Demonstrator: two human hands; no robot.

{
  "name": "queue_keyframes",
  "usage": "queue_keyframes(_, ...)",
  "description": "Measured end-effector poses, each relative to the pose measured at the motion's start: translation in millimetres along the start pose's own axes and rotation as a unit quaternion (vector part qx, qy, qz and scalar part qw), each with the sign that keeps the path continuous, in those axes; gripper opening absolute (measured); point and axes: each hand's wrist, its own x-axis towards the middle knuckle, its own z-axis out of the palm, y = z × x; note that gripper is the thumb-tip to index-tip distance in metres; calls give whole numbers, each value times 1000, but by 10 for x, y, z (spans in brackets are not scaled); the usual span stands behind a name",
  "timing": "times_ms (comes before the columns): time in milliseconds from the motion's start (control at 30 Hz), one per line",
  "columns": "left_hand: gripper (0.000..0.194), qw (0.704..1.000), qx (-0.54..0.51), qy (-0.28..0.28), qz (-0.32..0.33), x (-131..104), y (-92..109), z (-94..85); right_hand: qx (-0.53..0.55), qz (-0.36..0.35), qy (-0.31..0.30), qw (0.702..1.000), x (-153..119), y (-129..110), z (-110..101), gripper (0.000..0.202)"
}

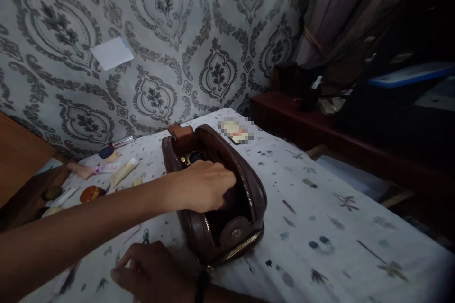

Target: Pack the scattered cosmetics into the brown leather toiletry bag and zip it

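A dark brown zippered toiletry bag [261, 199] stands on the bed with its top unzipped. My left hand [202, 184] reaches down into it from the left, knuckles up and fingers curled. Its fingertips are hidden inside, and I cannot make out what they hold. Just behind that hand, a round black item with gold parts [196, 156] shows in the bag. In front of the bag's left side, my right hand [149, 270] is in shadow with loosely bent fingers, thumb and index apart, apparently holding nothing. A dark band [202, 286] circles the right wrist.
Left of the bag lie an amber jar [93, 193], a beige tube [124, 171], a dark-capped bottle [108, 153] and several other cosmetics. A blurred-out card-like item [235, 131] lies behind the bag. A dark red desk [295, 118] with an opened drawer [351, 175] stands at right.
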Motion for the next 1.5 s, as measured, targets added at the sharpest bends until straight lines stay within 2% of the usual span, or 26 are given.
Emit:
queue_keyframes(200, 10, 999, -19, 30, -36, -185, -68, -51, -11, -7, 17, 1000, 4, 37, 14, 30)
queue_keyframes(333, 11, 998, -26, 44, -22, -292, -109, -57, -16, -3, 13, 1000, 6, 32, 14, 29)
queue_keyframes(533, 10, 999, -14, 43, -24, -314, -124, -42, -27, 8, 12, 1000, -16, -15, -10, 28)
queue_keyframes(700, 9, 995, -54, 85, -13, -319, -164, -12, -31, 7, 5, 999, -24, 12, -15, 29)
queue_keyframes(767, 10, 989, -79, 123, -8, -353, -198, -10, -31, 9, 4, 999, -19, 33, -8, 30)
queue_keyframes(867, 18, 970, -112, 216, -8, -471, -244, -32, -27, 14, 7, 1000, -8, 38, 7, 27)
queue_keyframes(1000, 22, 922, -136, 363, -31, -757, -278, 7, -16, 5, 28, 999, 7, 14, 15, 17)
queue_keyframes(1100, 20, 874, -154, 454, -73, -1005, -296, 217, -18, -32, 33, 999, 27, 38, 15, 13)
queue_keyframes(1233, 18, 822, -188, 514, -158, -1262, -312, 780, -2, -67, 24, 997, 54, 120, 26, 20)
queue_keyframes(1333, 17, 798, -222, 519, -210, -1406, -326, 1308, 29, -52, 18, 998, 80, 160, 30, 25)
queue_keyframes(1433, 20, 799, -241, 484, -262, -1557, -344, 1783, 22, -51, 9, 998, 113, 163, 24, 34)
queue_keyframes(1500, 20, 800, -234, 469, -291, -1664, -356, 2026, 12, -57, 0, 998, 124, 148, 21, 40)
